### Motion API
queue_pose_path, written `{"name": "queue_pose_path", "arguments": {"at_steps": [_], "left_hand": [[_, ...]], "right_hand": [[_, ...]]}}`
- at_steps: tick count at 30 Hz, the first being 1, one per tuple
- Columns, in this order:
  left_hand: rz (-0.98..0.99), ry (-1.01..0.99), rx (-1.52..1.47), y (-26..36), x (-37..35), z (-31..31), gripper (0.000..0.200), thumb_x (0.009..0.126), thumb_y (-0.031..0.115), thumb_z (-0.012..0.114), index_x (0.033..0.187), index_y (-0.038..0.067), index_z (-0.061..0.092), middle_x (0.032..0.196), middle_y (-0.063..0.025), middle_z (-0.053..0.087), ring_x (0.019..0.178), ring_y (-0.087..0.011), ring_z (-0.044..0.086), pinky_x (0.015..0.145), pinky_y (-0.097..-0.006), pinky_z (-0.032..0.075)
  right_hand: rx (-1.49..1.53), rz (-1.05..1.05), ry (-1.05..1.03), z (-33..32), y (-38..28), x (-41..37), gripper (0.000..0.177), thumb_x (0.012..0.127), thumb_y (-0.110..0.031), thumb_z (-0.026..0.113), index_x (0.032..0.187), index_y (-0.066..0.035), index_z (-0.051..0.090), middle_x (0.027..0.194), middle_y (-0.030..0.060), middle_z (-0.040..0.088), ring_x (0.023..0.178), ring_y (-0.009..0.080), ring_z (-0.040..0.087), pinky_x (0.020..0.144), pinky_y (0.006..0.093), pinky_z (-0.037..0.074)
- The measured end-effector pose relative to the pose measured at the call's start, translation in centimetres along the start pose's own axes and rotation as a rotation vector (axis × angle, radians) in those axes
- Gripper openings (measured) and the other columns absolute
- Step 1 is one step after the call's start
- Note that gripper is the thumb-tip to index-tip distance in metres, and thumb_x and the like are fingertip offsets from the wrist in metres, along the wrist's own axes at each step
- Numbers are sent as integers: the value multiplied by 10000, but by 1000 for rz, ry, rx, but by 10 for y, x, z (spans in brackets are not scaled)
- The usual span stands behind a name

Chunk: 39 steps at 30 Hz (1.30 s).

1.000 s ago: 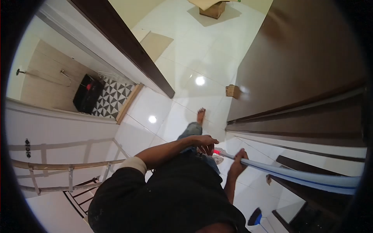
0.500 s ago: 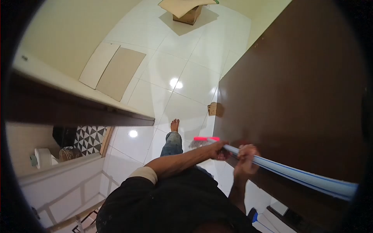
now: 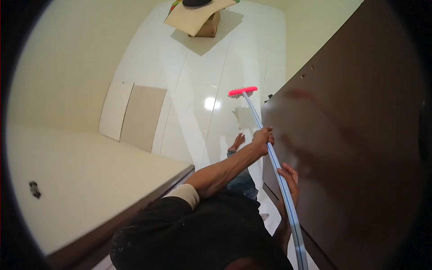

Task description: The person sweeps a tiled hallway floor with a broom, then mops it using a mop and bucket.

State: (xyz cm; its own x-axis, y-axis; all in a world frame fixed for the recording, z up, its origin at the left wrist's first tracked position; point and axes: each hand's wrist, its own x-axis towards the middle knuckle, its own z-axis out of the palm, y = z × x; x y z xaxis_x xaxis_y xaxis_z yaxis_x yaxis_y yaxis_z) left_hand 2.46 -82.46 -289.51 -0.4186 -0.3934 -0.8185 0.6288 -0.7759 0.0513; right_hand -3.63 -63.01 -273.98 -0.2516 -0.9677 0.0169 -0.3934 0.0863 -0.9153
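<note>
A broom with a bright pink head (image 3: 243,92) and greyish bristles reaches forward over the white floor. Its shadow falls apart from the head, so the head looks raised. The long pale handle (image 3: 285,191) with blue stripes runs back past my right side. My left hand (image 3: 263,138) is closed around the handle's middle. Lower down, my right hand (image 3: 291,180) lies against the handle's right side with fingers loosely curled, its grip partly hidden. My bare foot (image 3: 237,141) shows just beyond my left hand.
A brown door (image 3: 351,135) stands close on my right. On my left is a cream wall end with dark trim (image 3: 180,180). Two flat panels (image 3: 143,118) lean by the left wall. Ahead, a beige sheet (image 3: 193,20) rests on a cardboard box (image 3: 209,28).
The broom has swung from pointing sideways to pointing ahead, and its head has moved forward. My view has advanced past the wall end. My right hand's grip looks looser.
</note>
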Motion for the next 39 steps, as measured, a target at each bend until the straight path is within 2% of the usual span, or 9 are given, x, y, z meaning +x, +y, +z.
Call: {"name": "queue_pose_path", "arguments": {"at_steps": [1,4,9,11,12,14,27,32,39], "left_hand": [[80,46,68,22,20,17,165,914,105,456,1020,9,538,543,-7,379,423,-112,346,367,-262,301],[220,131,246,61,85,47,173,901,93,463,1006,-15,547,539,-26,385,419,-130,359,372,-285,311],[379,53,340,161,200,66,77,869,81,467,811,39,441,537,-35,408,397,-140,394,340,-281,289],[450,228,516,201,200,90,57,873,84,463,841,72,417,530,-19,403,381,-129,388,320,-282,291],[449,137,483,215,221,82,64,864,71,473,886,87,416,532,-18,416,380,-131,409,317,-289,315],[568,225,605,219,225,91,117,845,54,495,937,92,432,542,-18,435,376,-131,420,312,-293,324],[515,71,748,428,333,262,383,790,123,627,1111,42,435,643,-80,523,482,-166,533,387,-301,425],[522,-92,1149,520,310,327,598,812,318,650,1277,-7,462,932,-188,662,840,-276,661,760,-393,529],[589,295,1442,566,299,139,449,842,383,548,1177,93,614,1128,-208,637,1144,-365,553,1020,-503,358]], "right_hand": [[13,2,16,-6,5,12,352,858,-243,609,1153,-53,633,1218,166,485,1058,317,562,908,429,451],[1263,484,-80,-40,11,51,756,895,-413,560,1480,-111,191,1249,173,429,991,322,590,777,443,543],[581,472,-414,-68,-34,107,897,842,-107,665,1503,-125,59,1315,195,395,1025,344,611,719,401,595],[-60,426,-534,-62,6,80,819,804,-169,743,1455,-49,260,1226,228,522,1033,265,623,867,389,526],[66,848,-438,-55,-12,87,528,815,-140,715,1293,-40,514,1090,157,634,983,273,649,817,363,505],[-467,880,-658,-45,-19,96,354,833,-308,647,1082,-60,603,928,240,652,943,364,648,798,425,485],[-511,692,-204,86,26,308,278,873,-222,641,1014,6,566,695,171,607,703,343,632,669,479,459],[-302,660,-12,145,39,469,268,912,-254,571,881,11,554,650,192,565,653,400,572,616,492,410],[-332,401,113,192,133,742,260,921,-233,552,828,10,569,713,151,579,720,318,579,649,441,433]]}}
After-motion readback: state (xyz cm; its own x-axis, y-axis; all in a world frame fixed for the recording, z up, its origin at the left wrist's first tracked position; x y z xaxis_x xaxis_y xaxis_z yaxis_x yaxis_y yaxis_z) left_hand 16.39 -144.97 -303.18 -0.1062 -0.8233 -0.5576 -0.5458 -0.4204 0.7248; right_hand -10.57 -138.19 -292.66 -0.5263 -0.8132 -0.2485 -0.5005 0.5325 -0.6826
